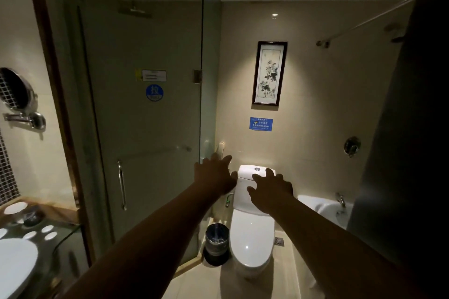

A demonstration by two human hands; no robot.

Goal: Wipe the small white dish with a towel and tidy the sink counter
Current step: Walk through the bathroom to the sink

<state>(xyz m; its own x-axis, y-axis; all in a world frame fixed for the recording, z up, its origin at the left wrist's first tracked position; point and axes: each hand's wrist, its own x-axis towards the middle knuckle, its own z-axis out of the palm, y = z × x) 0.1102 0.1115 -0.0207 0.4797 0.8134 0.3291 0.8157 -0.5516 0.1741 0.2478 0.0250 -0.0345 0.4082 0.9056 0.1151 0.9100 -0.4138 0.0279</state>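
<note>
Both my arms stretch straight out into a dim bathroom. My left hand (215, 172) and my right hand (269, 188) are empty with fingers spread, held in the air in front of the toilet. The sink counter (60, 233) lies far off at the lower left, with a white basin (14, 264) and several small white dishes on it: one round dish (15, 207) at the back and smaller ones (48, 228) near the glass edge. No towel shows in this view.
A glass shower cabin with a door handle (122, 185) stands ahead on the left. A white toilet (251, 226), a metal waste bin (217, 243) and a bathtub (323, 209) sit ahead. A dark door edge (413, 128) fills the right side.
</note>
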